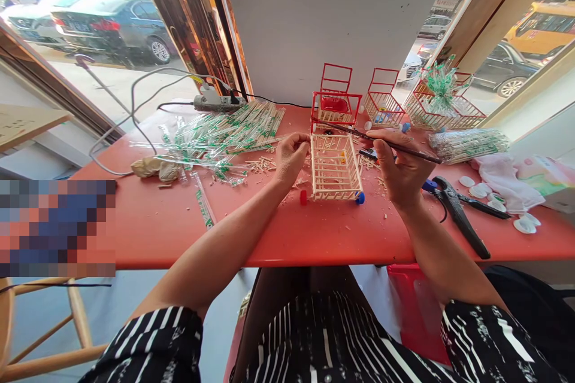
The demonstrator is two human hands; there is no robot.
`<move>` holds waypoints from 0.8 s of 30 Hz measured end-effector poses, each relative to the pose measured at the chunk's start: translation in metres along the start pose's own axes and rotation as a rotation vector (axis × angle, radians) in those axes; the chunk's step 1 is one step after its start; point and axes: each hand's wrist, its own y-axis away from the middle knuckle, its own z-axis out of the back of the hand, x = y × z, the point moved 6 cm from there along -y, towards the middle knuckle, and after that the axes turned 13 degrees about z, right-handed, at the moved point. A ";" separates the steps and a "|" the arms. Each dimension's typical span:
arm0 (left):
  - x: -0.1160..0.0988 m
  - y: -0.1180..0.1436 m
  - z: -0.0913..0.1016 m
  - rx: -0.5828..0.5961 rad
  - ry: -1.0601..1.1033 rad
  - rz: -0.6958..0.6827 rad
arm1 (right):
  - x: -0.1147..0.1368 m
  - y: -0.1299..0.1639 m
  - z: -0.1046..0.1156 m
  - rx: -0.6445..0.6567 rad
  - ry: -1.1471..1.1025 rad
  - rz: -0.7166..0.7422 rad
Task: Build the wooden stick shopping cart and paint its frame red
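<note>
In front of me on the red table stands a small shopping cart of pale wooden sticks (335,170), with blue and red caps as wheels. My left hand (293,158) pinches its far left corner. A long, slim dark paintbrush (404,148) lies in the closed fingers of my right hand (402,170). The brush slants left over the cart's far end, its tip close to the red-painted cart frame (336,96) behind. Whether the tip touches anything, I cannot tell. A red object (335,105) shows inside that frame.
Wrapped chopsticks (242,122) and loose wrappers heap up on the left, near a power strip (218,102). More red-trimmed stick carts (385,105) stand at the back right. A black-handled glue gun (460,215), white caps (480,190) and a chopstick bundle (469,145) lie right.
</note>
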 end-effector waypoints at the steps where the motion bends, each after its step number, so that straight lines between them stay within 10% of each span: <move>1: 0.000 0.000 0.000 -0.002 -0.006 0.001 | 0.002 -0.001 -0.001 0.001 0.000 0.010; 24: -0.001 0.001 0.001 -0.017 -0.037 -0.002 | -0.003 -0.001 0.001 0.032 0.070 0.013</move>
